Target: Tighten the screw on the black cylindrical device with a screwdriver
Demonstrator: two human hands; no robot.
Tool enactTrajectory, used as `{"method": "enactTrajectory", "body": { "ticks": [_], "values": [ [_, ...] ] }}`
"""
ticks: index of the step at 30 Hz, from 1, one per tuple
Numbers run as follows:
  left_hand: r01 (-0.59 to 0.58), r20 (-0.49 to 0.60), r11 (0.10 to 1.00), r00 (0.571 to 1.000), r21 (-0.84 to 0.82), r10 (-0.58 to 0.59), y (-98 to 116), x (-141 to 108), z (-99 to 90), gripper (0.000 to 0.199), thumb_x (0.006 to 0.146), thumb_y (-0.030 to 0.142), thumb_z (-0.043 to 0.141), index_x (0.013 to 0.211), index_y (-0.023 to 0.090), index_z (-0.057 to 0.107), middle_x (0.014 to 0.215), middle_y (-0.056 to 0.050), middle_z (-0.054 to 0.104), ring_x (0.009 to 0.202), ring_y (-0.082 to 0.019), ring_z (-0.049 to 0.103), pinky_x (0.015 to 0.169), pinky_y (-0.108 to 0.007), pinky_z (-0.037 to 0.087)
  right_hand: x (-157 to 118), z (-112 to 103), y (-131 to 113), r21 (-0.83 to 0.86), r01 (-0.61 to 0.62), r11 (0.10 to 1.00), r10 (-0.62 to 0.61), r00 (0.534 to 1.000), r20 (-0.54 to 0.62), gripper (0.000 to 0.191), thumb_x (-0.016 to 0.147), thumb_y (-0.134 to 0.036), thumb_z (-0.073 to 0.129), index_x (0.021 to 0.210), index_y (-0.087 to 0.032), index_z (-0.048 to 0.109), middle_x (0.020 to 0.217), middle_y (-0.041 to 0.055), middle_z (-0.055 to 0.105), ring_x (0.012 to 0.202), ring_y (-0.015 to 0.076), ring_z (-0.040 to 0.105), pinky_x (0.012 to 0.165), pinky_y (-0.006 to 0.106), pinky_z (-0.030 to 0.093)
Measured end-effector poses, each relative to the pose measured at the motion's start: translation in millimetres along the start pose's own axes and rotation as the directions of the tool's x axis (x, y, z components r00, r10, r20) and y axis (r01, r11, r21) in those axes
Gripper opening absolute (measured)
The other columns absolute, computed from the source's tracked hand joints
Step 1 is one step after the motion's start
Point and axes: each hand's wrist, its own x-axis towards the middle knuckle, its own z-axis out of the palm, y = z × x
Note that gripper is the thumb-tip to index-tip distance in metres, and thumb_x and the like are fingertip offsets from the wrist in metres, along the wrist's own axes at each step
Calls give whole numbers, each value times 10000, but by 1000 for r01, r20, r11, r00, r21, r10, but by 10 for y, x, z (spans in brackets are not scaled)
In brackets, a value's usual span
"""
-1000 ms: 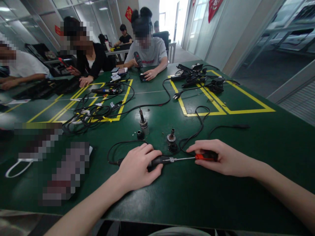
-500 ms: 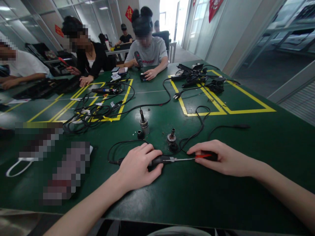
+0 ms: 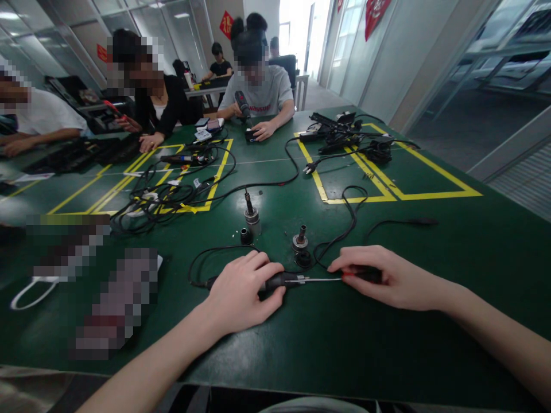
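My left hand (image 3: pixel 245 289) is wrapped round a black cylindrical tool (image 3: pixel 275 281) lying on the green table, its narrow metal end pointing right. In my right hand (image 3: pixel 379 278) is a screwdriver with a red and black handle (image 3: pixel 350 274). The thin shaft (image 3: pixel 322 279) of the screwdriver reaches left to the metal end of the black tool. Behind my hands stand a metal part with a black tip (image 3: pixel 251 212) and a shorter metal part (image 3: pixel 300 240). Beside them lie a small black collar (image 3: pixel 245 236) and a black ring (image 3: pixel 303 259).
Tangled black cables (image 3: pixel 150 198) cover the left middle of the green table (image 3: pixel 387 355). More cables and a plug (image 3: pixel 310 167) lie at the back right. Two blurred objects rest at the left. People sit across the table; one holds a power tool (image 3: pixel 241 103).
The screwdriver handle has turned slightly in my right hand, showing less red. My left hand and the black tool look unmoved.
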Motion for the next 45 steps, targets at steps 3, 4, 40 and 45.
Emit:
{"method": "enactTrajectory", "body": {
  "ticks": [3, 4, 40, 45],
  "values": [
    [-4, 0, 1000, 1000, -4, 4, -3, 0, 1, 244, 994, 326, 649, 1180, 214, 761, 1019, -50, 729, 945, -243, 692, 812, -373, 576, -12, -19, 19, 10, -22, 1000, 22, 999, -29, 211, 993, -308, 660, 1090, -193, 808, 882, 62, 748, 716, 188, 694, 676, 292, 552],
    [-5, 0, 1000, 1000, -4, 5, -3, 1, 1, 244, 994, 322, 646, 1180, 213, 761, 1018, -50, 727, 946, -244, 692, 813, -377, 577, -12, -24, 19, 11, -37, 999, 38, 999, -31, 213, 982, -322, 676, 1089, -196, 810, 906, 69, 763, 731, 195, 706, 687, 298, 563],
    [2, 6, 1000, 1000, -6, -2, 13, 10, -13, 253, 994, 322, 644, 1192, 212, 757, 1036, -55, 734, 948, -238, 691, 831, -370, 590, 7, -43, -42, 110, -187, 976, 188, 982, -3, 363, 987, -515, 663, 1118, -211, 812, 767, 32, 718, 670, 197, 654, 624, 292, 538],
    [2, 6, 1000, 1000, -3, -2, 13, 10, -14, 248, 994, 317, 643, 1195, 222, 751, 1038, -53, 734, 951, -232, 690, 831, -357, 590, 14, -34, -21, 48, -149, 988, 150, 988, -21, 312, 943, -442, 705, 1128, -216, 815, 859, 44, 734, 693, 194, 653, 647, 303, 535]
  ]
}}
